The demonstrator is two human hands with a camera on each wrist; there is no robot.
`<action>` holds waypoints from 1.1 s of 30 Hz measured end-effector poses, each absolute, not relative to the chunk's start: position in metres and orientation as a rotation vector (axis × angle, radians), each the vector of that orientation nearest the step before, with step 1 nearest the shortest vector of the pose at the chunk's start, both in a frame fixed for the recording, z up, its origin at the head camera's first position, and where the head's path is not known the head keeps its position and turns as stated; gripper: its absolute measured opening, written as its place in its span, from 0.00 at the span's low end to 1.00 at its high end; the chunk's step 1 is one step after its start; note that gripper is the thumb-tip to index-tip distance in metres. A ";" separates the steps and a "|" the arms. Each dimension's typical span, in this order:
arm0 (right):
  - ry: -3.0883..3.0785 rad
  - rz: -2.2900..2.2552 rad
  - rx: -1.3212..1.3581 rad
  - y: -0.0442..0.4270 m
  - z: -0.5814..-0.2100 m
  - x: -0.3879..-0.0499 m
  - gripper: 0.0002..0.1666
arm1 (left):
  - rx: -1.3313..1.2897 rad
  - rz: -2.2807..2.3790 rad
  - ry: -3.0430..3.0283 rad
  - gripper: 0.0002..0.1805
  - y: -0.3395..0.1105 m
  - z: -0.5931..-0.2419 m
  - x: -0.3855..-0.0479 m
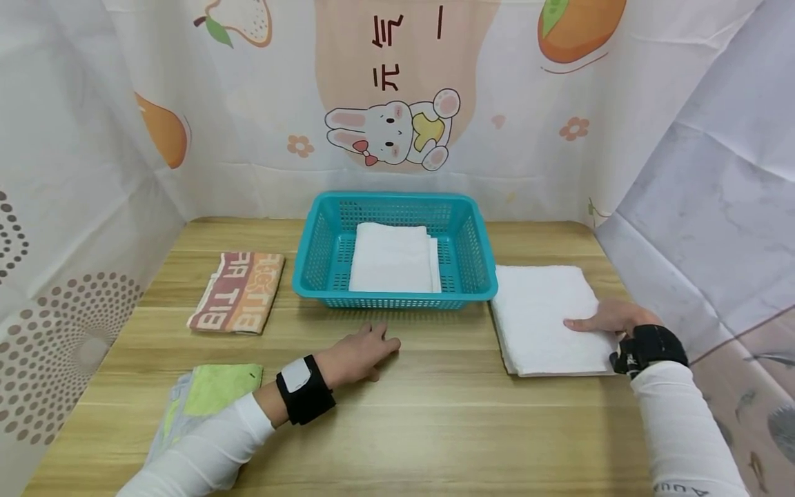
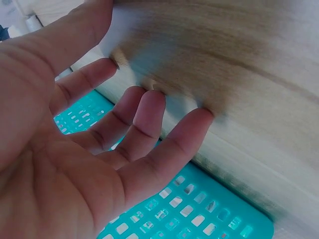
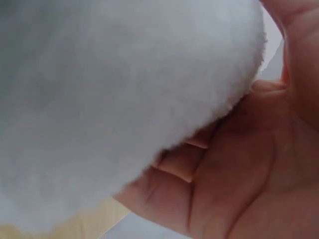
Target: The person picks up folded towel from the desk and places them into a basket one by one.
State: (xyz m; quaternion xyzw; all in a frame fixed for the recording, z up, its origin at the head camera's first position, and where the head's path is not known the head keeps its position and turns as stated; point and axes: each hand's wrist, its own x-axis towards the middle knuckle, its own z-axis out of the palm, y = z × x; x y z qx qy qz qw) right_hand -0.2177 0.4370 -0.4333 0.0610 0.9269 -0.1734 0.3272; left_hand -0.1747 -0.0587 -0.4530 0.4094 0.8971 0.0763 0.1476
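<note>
My left hand (image 1: 357, 355) rests on the wooden table in front of the basket, holding nothing; in the left wrist view its spread, slightly bent fingers (image 2: 149, 119) touch the wood. My right hand (image 1: 611, 317) grips the right edge of a folded white towel stack (image 1: 546, 321), thumb on top. The right wrist view shows the white cloth (image 3: 109, 99) covering the fingertips of that hand (image 3: 239, 159), with the fingers under the edge. A teal basket (image 1: 397, 299) stands at the back middle, with folded white cloth (image 1: 390, 259) lying in it.
A red and orange patterned folded cloth (image 1: 239, 293) lies at the left back. Nearer the front left, a green and grey cloth (image 1: 217, 390) is partly behind my left forearm. A printed curtain (image 1: 248, 138) hangs behind the table (image 1: 459, 428) and along both sides.
</note>
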 end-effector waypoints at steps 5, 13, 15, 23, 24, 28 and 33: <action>2.442 -0.446 0.138 0.437 -0.433 -0.216 0.51 | 1.172 0.225 2.575 0.22 -0.059 -0.452 -0.174; 2.449 -0.436 0.124 0.435 -0.432 -0.214 0.47 | 1.172 0.227 2.579 0.22 -0.061 -0.454 -0.174; 2.446 -0.434 0.121 0.435 -0.431 -0.213 0.49 | 1.177 0.221 2.583 0.22 -0.061 -0.454 -0.173; 2.434 -0.409 0.151 0.433 -0.430 -0.209 0.60 | 1.185 0.225 2.579 0.21 -0.061 -0.453 -0.173; 2.433 -0.412 0.158 0.433 -0.430 -0.208 0.61 | 1.186 0.228 2.580 0.21 -0.061 -0.453 -0.173; 2.428 -0.460 0.185 0.432 -0.431 -0.203 0.64 | 1.178 0.231 2.584 0.21 -0.062 -0.452 -0.173; 2.433 -0.512 0.215 0.429 -0.432 -0.195 0.59 | 1.165 0.240 2.575 0.22 -0.061 -0.453 -0.173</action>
